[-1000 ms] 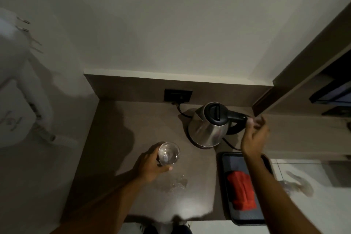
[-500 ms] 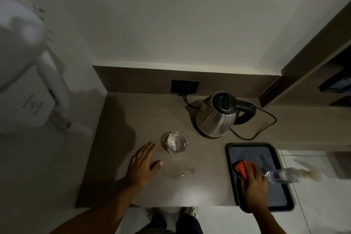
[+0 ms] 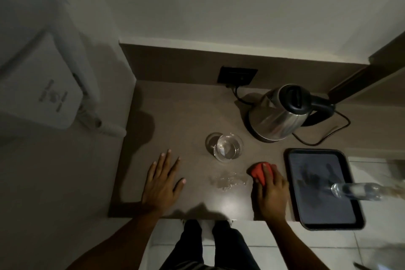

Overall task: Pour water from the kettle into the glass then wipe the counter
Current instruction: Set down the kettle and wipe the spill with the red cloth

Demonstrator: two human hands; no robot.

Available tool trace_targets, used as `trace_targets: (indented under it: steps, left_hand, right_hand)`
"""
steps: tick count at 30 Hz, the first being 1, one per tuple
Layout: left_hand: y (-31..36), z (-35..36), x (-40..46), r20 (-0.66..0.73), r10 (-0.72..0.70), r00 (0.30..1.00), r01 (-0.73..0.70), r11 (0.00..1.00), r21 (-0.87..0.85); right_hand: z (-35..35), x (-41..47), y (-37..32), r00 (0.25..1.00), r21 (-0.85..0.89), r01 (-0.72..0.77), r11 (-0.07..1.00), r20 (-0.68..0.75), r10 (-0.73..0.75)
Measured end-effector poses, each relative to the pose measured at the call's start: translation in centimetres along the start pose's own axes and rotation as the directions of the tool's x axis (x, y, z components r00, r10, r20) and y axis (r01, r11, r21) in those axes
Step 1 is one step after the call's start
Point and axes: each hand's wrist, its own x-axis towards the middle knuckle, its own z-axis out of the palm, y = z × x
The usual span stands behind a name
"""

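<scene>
A steel kettle (image 3: pixel 278 118) with a black lid and handle stands on its base at the back right of the brown counter (image 3: pixel 175 116). A clear glass (image 3: pixel 228 146) holding water stands in the middle. A small puddle (image 3: pixel 229 181) lies in front of the glass. My right hand (image 3: pixel 271 190) presses a red cloth (image 3: pixel 258 171) flat on the counter, just right of the puddle. My left hand (image 3: pixel 163 180) rests flat on the counter, fingers spread, left of the puddle and apart from the glass.
A black tray (image 3: pixel 324 188) sits at the counter's right end, with a clear plastic bottle (image 3: pixel 355 190) lying over its right rim. The kettle's cord (image 3: pixel 328 136) runs to a black wall socket (image 3: pixel 237 75). A white appliance (image 3: pixel 39 90) hangs on the left wall.
My right hand left the kettle handle, took the red cloth from the tray and brought it onto the counter beside the puddle. My left hand let go of the glass and lies flat.
</scene>
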Motion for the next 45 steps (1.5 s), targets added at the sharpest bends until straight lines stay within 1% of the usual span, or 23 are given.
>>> trace_targets:
  steps: [4, 6, 8, 10, 12, 15, 16, 18, 20, 21, 23, 25, 27, 29, 31, 33, 35, 37, 39, 40, 42, 43, 45]
  left_hand:
    - [-0.5, 1.0, 0.3, -0.046, 0.008, 0.999, -0.008, 1.0, -0.016]
    - [-0.6, 1.2, 0.3, -0.067, 0.002, 0.998, -0.005, 0.999, -0.039]
    - [-0.7, 1.4, 0.3, -0.091, -0.005, 0.996, 0.001, 0.999, -0.047]
    - [-0.7, 1.4, 0.3, -0.101, -0.001, 0.995, -0.003, 0.999, -0.048]
    - [-0.8, 1.2, 0.3, -0.09, 0.001, 0.996, -0.005, 0.999, -0.04]
    - [-0.8, 1.1, 0.3, -0.086, -0.011, 0.996, 0.006, 0.998, -0.064]
    - [-0.8, 1.2, 0.3, -0.092, -0.01, 0.996, 0.002, 0.997, -0.077]
    - [-0.8, 1.3, 0.2, -0.1, -0.005, 0.995, -0.004, 0.996, -0.085]
    - [-0.9, 1.3, 0.4, -0.101, 0.001, 0.995, -0.008, 0.997, -0.074]
    - [-0.9, 1.3, 0.3, -0.098, 0.0, 0.995, -0.007, 0.998, -0.067]
    - [-0.8, 1.4, 0.3, -0.092, -0.01, 0.996, 0.005, 0.998, -0.056]
    - [-0.8, 1.5, 0.3, -0.087, -0.021, 0.996, 0.017, 0.998, -0.056]
    - [-0.8, 1.6, 0.2, -0.095, -0.018, 0.995, 0.012, 0.998, -0.061]
    - [-0.8, 1.7, 0.2, -0.11, -0.008, 0.994, 0.0, 0.998, -0.067]
    - [-0.8, 1.8, 0.2, -0.11, 0.0, 0.994, -0.007, 0.998, -0.064]
    - [-0.8, 1.8, 0.2, -0.107, -0.007, 0.994, 0.0, 0.998, -0.063]
    - [-0.8, 1.8, 0.2, -0.106, -0.007, 0.994, 0.002, 0.999, -0.049]
    - [-0.7, 1.9, 0.1, -0.107, -0.008, 0.994, 0.003, 0.999, -0.045]
    - [-0.7, 1.8, 0.1, -0.11, -0.014, 0.994, 0.008, 0.998, -0.057]
    - [-0.7, 1.8, 0.1, -0.112, -0.014, 0.994, 0.008, 0.998, -0.059]
    - [-0.5, 1.8, 0.1, -0.118, -0.012, 0.993, 0.006, 0.999, -0.052]
    - [-0.4, 1.7, 0.1, -0.119, -0.012, 0.993, 0.006, 0.999, -0.05]
    - [-0.3, 1.6, 0.2, -0.106, -0.007, 0.994, 0.001, 0.998, -0.056]
  right_hand:
    - [2.9, -1.5, -5.9, 0.966, 0.052, -0.252, 0.966, -0.052, 0.255]
    - [4.4, -2.9, -9.0, 0.974, 0.073, -0.225, 0.972, -0.012, 0.226]
    - [6.1, -5.2, -11.3, 0.996, 0.061, -0.042, 0.997, 0.08, 0.037]
    - [7.0, -7.4, -11.7, 0.943, 0.152, 0.216, 0.964, 0.225, -0.247]
    - [6.2, -6.8, -9.9, 0.776, 0.288, 0.472, 0.833, 0.313, -0.548]
    - [3.0, -1.8, -5.9, 0.559, 0.321, 0.635, 0.703, 0.438, -0.704]
    - [2.1, -0.1, -4.1, 0.554, 0.269, 0.685, 0.677, 0.411, -0.724]
    - [0.9, 2.3, -0.2, 0.737, 0.168, 0.594, 0.786, 0.277, -0.616]
    - [0.7, 2.8, 1.4, 0.964, 0.014, 0.246, 0.969, 0.095, -0.246]
    - [1.3, 2.4, 1.0, 1.0, -0.013, 0.016, 1.0, -0.005, -0.016]
    - [2.9, 1.0, -2.7, 0.939, 0.052, -0.317, 0.947, -0.127, 0.321]
    - [4.3, -1.1, -7.2, 0.925, 0.115, -0.361, 0.926, -0.078, 0.371]
    - [6.0, -4.3, -9.9, 0.992, 0.102, -0.129, 0.986, 0.008, 0.129]
    - [6.7, -7.7, -10.5, 0.955, 0.117, 0.214, 0.97, 0.184, -0.233]
    - [5.8, -6.8, -8.2, 0.745, 0.262, 0.531, 0.806, 0.309, -0.591]
    - [3.5, -3.0, -5.5, 0.531, 0.364, 0.685, 0.631, 0.342, -0.775]
    - [1.2, 1.1, -1.8, 0.469, 0.306, 0.786, 0.537, 0.269, -0.841]
    - [-0.1, 3.5, 1.5, 0.698, 0.144, 0.677, 0.721, 0.184, -0.692]
    - [0.5, 3.3, 1.8, 0.966, 0.014, 0.253, 0.967, 0.049, -0.253]
    - [1.5, 2.4, 0.5, 0.999, 0.003, 0.001, 1.0, -0.032, -0.001]
    - [3.4, 0.2, -4.5, 0.933, 0.049, -0.341, 0.939, -0.105, 0.344]
    - [4.1, -1.0, -7.5, 0.918, 0.069, -0.385, 0.92, -0.071, 0.389]
    - [5.4, -4.1, -13.0, 0.963, 0.036, -0.263, 0.964, 0.079, 0.259]
